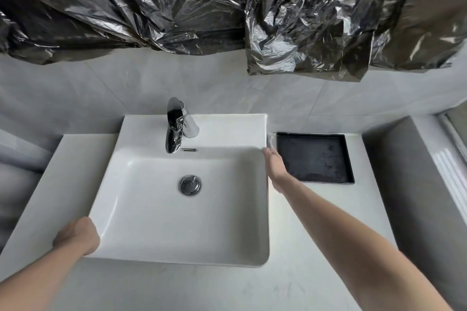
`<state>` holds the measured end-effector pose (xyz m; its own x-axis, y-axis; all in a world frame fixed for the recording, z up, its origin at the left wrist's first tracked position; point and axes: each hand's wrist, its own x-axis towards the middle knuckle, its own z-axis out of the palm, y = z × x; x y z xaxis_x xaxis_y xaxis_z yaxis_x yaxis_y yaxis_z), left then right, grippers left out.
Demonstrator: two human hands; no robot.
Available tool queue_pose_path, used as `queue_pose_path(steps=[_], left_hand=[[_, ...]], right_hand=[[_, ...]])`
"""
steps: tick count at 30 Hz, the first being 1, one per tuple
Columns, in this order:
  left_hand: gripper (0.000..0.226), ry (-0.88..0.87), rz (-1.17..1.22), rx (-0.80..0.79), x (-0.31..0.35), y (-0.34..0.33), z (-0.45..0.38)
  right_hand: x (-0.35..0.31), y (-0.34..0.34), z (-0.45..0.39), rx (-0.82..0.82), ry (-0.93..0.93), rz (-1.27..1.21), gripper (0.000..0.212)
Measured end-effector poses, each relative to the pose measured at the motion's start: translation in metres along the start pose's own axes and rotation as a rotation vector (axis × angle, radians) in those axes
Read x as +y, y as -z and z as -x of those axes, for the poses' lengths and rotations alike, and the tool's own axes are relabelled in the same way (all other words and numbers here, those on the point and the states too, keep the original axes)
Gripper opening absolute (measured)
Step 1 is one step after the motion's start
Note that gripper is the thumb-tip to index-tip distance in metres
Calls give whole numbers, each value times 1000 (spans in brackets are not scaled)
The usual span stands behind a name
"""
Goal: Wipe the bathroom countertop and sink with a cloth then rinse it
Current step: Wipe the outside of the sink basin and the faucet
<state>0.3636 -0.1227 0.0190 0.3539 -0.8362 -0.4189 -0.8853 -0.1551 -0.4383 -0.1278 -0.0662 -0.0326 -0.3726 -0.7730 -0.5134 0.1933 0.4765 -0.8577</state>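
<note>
Meanwhile, left hand (77, 236) curls over the sink (156, 209) corner, right hand (276, 168) reaches flat and empty; with no cloth visible, wiping may stall.

Two bare forearms – no sleeves – left hand (77, 236), right hand (276, 168) ungloved

This is a bathroom, most likely in a home. A white rectangular ceramic sink (177, 209) sits on a pale countertop (316, 247), with a chrome single-lever faucet (174, 129) at the sink's back edge and a chrome drain plug (190, 185) in the basin. Grey stone-look tiles (101, 88) cover the wall behind. A black tray (348, 159) lies near the countertop's back right corner. Crumpled dark plastic sheeting (227, 2) hangs over the wall above.
</note>
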Motion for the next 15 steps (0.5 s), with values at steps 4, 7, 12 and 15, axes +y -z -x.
queue_pose_path(steps=[4,7,12,15], left_hand=[[27,-4,13,4,-5,-10,-2],[28,-22,32,7,-11,-13,-9],[24,-15,26,-24,-9,-13,-18],[28,3,27,-30,-4,-12,-25]], right_hand=[[-37,2,-39,2,35,-24,59],[-47,1,-37,-4,38,-90,54],[9,-1,-16,-89,-47,-154,57],[57,5,18,-129,-74,-121,79]])
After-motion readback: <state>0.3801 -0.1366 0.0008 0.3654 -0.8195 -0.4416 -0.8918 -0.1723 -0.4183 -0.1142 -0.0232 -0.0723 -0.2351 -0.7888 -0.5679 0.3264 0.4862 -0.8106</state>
